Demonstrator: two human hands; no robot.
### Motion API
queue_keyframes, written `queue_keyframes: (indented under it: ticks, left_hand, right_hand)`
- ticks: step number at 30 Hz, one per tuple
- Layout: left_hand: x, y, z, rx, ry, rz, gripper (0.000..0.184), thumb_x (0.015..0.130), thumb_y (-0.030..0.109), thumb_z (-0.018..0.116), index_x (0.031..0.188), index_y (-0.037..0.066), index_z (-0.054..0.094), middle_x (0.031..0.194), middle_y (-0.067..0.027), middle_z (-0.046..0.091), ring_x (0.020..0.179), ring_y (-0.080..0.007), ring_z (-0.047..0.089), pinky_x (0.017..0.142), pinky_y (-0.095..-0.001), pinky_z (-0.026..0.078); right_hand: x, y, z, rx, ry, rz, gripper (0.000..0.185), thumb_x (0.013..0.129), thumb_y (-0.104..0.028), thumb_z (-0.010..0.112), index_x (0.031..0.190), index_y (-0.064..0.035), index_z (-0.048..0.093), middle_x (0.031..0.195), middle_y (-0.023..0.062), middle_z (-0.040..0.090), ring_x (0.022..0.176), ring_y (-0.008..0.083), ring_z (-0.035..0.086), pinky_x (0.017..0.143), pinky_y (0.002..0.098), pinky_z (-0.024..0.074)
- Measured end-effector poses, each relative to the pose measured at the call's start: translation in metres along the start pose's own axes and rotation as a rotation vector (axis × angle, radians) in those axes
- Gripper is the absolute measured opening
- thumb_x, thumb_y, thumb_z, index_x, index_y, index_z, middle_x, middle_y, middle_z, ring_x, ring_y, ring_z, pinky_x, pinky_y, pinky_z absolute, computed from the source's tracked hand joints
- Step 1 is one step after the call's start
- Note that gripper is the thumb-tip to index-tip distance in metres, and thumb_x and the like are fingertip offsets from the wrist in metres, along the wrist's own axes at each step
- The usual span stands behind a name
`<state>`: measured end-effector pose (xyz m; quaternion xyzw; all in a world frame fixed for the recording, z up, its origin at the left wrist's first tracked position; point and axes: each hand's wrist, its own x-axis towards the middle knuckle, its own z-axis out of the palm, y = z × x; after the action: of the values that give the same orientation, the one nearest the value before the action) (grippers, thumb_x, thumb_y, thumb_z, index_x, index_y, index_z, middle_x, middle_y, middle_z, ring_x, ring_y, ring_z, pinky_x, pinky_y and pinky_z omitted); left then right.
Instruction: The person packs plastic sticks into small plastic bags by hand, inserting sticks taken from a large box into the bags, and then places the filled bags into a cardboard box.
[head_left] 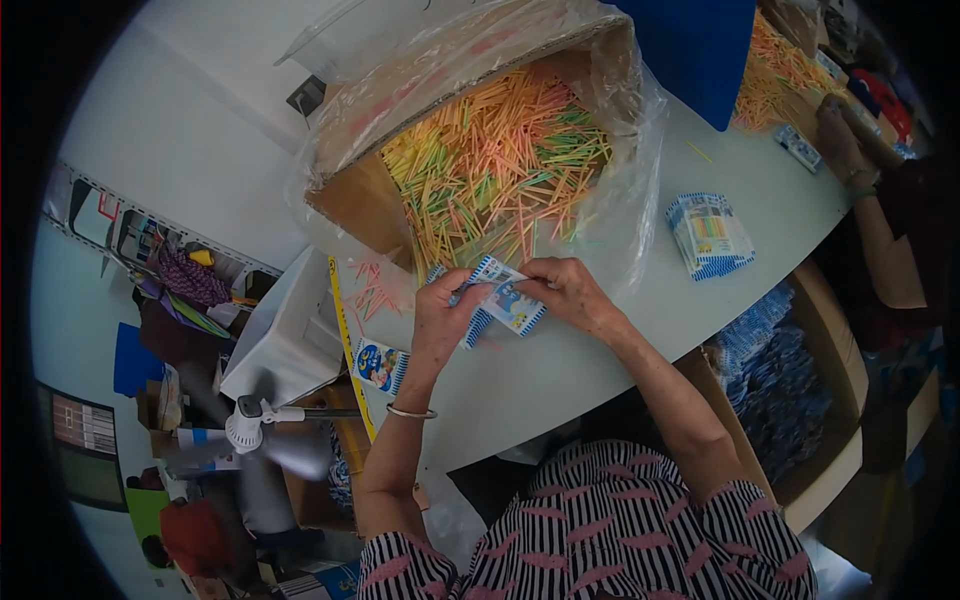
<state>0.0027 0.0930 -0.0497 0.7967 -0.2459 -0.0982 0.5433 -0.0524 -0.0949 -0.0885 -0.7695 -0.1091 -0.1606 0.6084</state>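
Between my two hands, over the table, is a small blue-and-white printed plastic packet. My left hand pinches its left side between thumb and fingers. On the other side, the fingers of my right hand are closed on its upper right edge. Another striped packet shows partly beneath, near my left fingers; whether I grip it too is unclear. Just beyond my hands lies an open cardboard box lined with clear plastic, full of thin colourful sticks.
Loose pink sticks and a packet lie left on the table. A packet stack sits right. Below the edge stands a carton of blue packets. A fan is at left; a co-worker's hand works far right.
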Motion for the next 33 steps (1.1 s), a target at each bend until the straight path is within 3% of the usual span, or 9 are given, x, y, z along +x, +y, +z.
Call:
queue_keyframes:
  ticks: [5, 12, 14, 17, 20, 21, 28, 30, 33]
  left_hand:
    - [0.009, 0.008, 0.02, 0.277, -0.036, 0.036, 0.014, 0.081, 0.012, 0.065, 0.086, -0.001, 0.06, 0.062, -0.0055, 0.053, 0.058, -0.0065, 0.045, 0.052, -0.0243, 0.038]
    - [0.08, -0.005, 0.032, 0.025, -0.062, 0.109, 0.02, 0.079, 0.017, 0.067, 0.085, -0.001, 0.058, 0.064, -0.0064, 0.054, 0.057, -0.0127, 0.048, 0.054, -0.0279, 0.04]
    - [0.113, 0.002, 0.036, 0.624, 0.077, 0.536, 0.027, 0.077, 0.022, 0.067, 0.09, -0.001, 0.059, 0.083, -0.0099, 0.06, 0.079, -0.0207, 0.056, 0.067, -0.0355, 0.042]
    - [0.145, 0.013, 0.063, 0.917, 0.063, 0.725, 0.032, 0.077, 0.024, 0.064, 0.097, -0.001, 0.058, 0.107, -0.0158, 0.056, 0.105, -0.0311, 0.048, 0.085, -0.045, 0.037]
    - [0.184, -0.009, 0.089, 1.178, 0.07, 0.87, 0.031, 0.08, 0.021, 0.057, 0.103, -0.001, 0.056, 0.116, -0.0195, 0.049, 0.112, -0.0344, 0.041, 0.093, -0.0496, 0.031]
    - [0.196, -0.006, 0.093, 1.294, -0.017, 0.856, 0.039, 0.082, 0.021, 0.054, 0.114, -0.001, 0.052, 0.123, -0.0203, 0.044, 0.113, -0.0358, 0.039, 0.09, -0.05, 0.03]
    - [0.239, 0.001, 0.123, 1.337, -0.192, 0.552, 0.034, 0.08, 0.013, 0.046, 0.107, -0.006, 0.053, 0.112, -0.0185, 0.049, 0.105, -0.0291, 0.043, 0.091, -0.0445, 0.029]
    - [0.244, 0.014, 0.133, 1.685, -0.404, 0.282, 0.033, 0.081, 0.012, 0.045, 0.107, -0.004, 0.054, 0.108, -0.0162, 0.05, 0.101, -0.026, 0.043, 0.089, -0.0403, 0.028]
    - [0.254, -0.011, 0.134, 1.594, -0.125, 0.577, 0.031, 0.081, 0.012, 0.046, 0.106, -0.004, 0.055, 0.105, -0.0146, 0.051, 0.101, -0.0249, 0.043, 0.088, -0.041, 0.03]
  right_hand:
    - [-0.015, -0.004, -0.016, -0.059, 0.01, 0.098, 0.011, 0.08, -0.009, 0.06, 0.08, 0.0027, 0.059, 0.068, 0.0181, 0.057, 0.059, 0.0305, 0.055, 0.055, 0.0368, 0.0428]
    - [-0.027, 0.001, -0.042, -0.201, 0.107, 0.165, 0.012, 0.082, -0.01, 0.058, 0.084, 0.0022, 0.058, 0.073, 0.02, 0.058, 0.065, 0.0352, 0.056, 0.059, 0.0384, 0.0433]
    - [-0.029, 0.007, -0.042, -0.178, 0.124, 0.176, 0.012, 0.083, -0.01, 0.058, 0.084, 0.0017, 0.057, 0.075, 0.0199, 0.059, 0.068, 0.0368, 0.056, 0.061, 0.0395, 0.0433]
    - [-0.029, 0.006, -0.039, -0.203, 0.134, 0.181, 0.011, 0.083, -0.01, 0.057, 0.084, 0.0014, 0.056, 0.075, 0.0198, 0.059, 0.069, 0.0375, 0.056, 0.061, 0.0406, 0.0431]
    - [-0.03, 0.011, -0.037, -0.178, 0.155, 0.141, 0.012, 0.083, -0.01, 0.057, 0.083, 0.0017, 0.055, 0.074, 0.0208, 0.058, 0.069, 0.0387, 0.055, 0.06, 0.0416, 0.0426]
    - [-0.03, 0.012, -0.038, -0.186, 0.165, 0.143, 0.012, 0.083, -0.01, 0.057, 0.083, 0.0017, 0.055, 0.074, 0.0208, 0.058, 0.069, 0.0387, 0.055, 0.06, 0.0416, 0.0426]
    - [-0.03, 0.013, -0.038, -0.155, 0.146, 0.118, 0.012, 0.082, -0.009, 0.058, 0.081, 0.0024, 0.054, 0.074, 0.0228, 0.056, 0.07, 0.0407, 0.054, 0.06, 0.0431, 0.0418]
    - [-0.03, 0.012, -0.039, -0.155, 0.141, 0.13, 0.012, 0.082, -0.009, 0.058, 0.081, 0.0023, 0.054, 0.074, 0.0228, 0.056, 0.071, 0.0408, 0.054, 0.06, 0.0433, 0.0419]
    - [-0.03, 0.011, -0.039, -0.18, 0.135, 0.128, 0.012, 0.082, -0.009, 0.058, 0.082, 0.0019, 0.055, 0.074, 0.0226, 0.057, 0.072, 0.0409, 0.054, 0.061, 0.0437, 0.0423]
